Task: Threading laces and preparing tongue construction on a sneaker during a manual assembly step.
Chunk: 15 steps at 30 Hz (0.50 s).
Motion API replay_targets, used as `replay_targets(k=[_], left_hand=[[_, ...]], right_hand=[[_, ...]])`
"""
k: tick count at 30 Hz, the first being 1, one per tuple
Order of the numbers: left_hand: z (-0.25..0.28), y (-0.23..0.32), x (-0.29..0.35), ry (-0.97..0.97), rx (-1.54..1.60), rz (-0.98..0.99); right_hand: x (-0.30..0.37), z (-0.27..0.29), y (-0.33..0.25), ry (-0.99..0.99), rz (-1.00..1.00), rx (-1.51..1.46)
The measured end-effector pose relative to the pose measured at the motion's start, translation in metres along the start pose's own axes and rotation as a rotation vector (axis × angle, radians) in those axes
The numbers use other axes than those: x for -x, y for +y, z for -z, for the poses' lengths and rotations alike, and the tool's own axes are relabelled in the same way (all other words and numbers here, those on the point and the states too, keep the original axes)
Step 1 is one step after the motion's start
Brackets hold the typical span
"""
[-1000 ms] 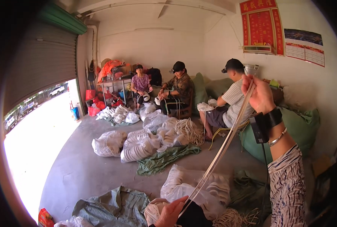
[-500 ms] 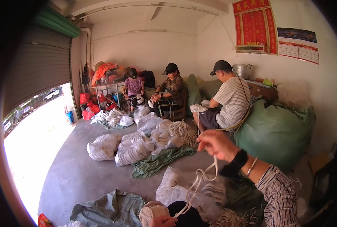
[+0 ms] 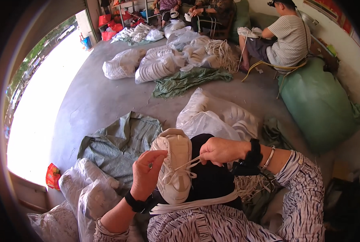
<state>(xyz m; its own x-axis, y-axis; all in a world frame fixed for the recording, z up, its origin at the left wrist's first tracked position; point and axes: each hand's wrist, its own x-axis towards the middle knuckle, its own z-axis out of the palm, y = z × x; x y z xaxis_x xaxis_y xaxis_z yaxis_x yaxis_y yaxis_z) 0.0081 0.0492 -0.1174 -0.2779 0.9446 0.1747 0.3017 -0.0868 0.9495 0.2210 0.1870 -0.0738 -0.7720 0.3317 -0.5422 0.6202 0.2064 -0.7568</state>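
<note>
A cream sneaker [image 3: 172,163] with a mesh side rests on my dark-clad lap, its toe towards me. My right hand [image 3: 226,151] is to its right, pinching a white shoelace [image 3: 186,164] that runs taut down to the front of the shoe. Close by the shoe's left side, my left hand [image 3: 145,169] is closed, thumb and fingers together. What those fingertips hold, if anything, cannot be made out. A bundle of white laces [image 3: 196,203] lies across my lap, against my patterned top.
Clear plastic bags of shoe parts [image 3: 216,117] lie just ahead, with a green sack cloth [image 3: 123,137] to the left and filled bags [image 3: 89,189] nearer. A bulging green sack [image 3: 321,105] stands right. Three people sit working at the back, one in a striped shirt [image 3: 289,38].
My right hand has come down from high on the right to beside the shoe, with the lace. My left hand and the shoe now show fully. The view has tilted downward.
</note>
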Motion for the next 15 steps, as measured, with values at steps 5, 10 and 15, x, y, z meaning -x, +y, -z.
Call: replay_targets(k=[5,10,15], left_hand=[[0.014,-0.012,0.045,-0.226,-0.526,-0.184],[0.009,-0.021,0.048,-0.217,-0.661,-0.200],[0.004,-0.014,0.041,-0.131,-0.525,-0.296]], right_hand=[[-0.016,-0.027,0.037,0.091,-0.026,-0.357],[-0.012,-0.060,0.029,0.088,-0.117,-0.385],[-0.023,-0.075,0.028,0.037,-0.190,-0.382]])
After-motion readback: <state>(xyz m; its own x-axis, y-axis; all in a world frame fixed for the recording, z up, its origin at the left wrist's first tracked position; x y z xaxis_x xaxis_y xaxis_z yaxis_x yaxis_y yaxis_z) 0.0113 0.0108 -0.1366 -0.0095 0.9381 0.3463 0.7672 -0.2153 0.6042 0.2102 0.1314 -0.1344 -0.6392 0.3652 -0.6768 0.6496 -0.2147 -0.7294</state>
